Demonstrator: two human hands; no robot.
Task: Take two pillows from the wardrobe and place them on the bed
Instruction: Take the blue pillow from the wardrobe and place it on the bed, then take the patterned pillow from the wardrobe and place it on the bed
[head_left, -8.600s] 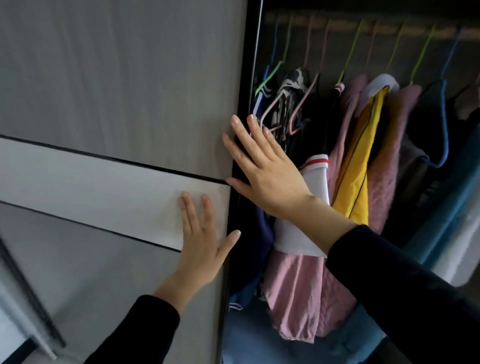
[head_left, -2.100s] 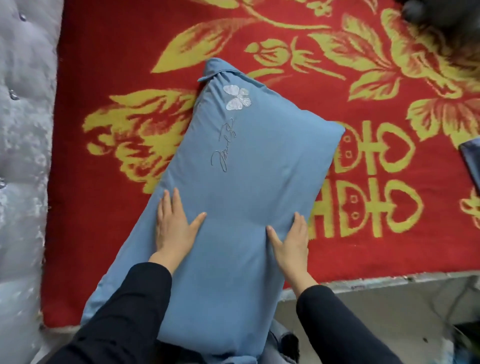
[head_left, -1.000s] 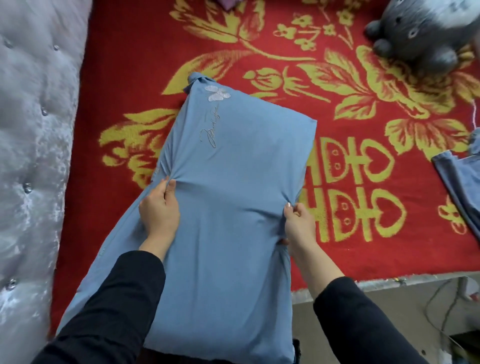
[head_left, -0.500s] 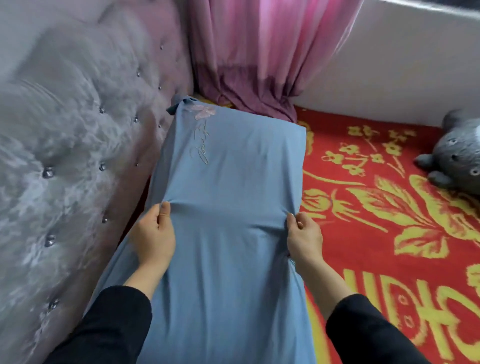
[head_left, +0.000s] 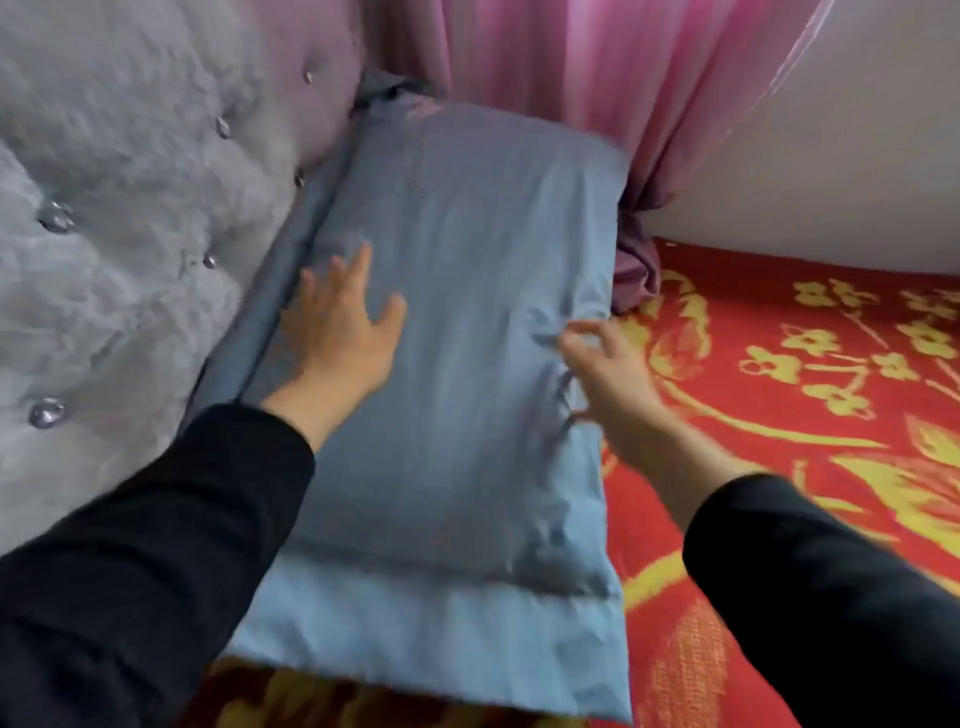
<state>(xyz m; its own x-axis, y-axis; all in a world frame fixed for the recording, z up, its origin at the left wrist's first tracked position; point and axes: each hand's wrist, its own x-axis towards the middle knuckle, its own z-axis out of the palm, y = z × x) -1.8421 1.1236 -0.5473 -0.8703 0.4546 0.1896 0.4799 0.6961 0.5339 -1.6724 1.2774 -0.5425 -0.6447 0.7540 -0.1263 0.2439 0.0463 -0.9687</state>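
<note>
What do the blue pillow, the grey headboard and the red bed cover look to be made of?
Blue pillow: matte woven fabric, probably cotton, since it wrinkles softly. Grey headboard: plush, velvety upholstery, tufted with shiny crystal-like buttons. Red bed cover: looks like thick woven blanket with a yellow floral pattern; blur hides its finer texture.

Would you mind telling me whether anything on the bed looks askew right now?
Only slightly: the blue pillow lies against the headboard, its cover puckered at the right edge by the right hand. Nothing looks damaged.
</note>
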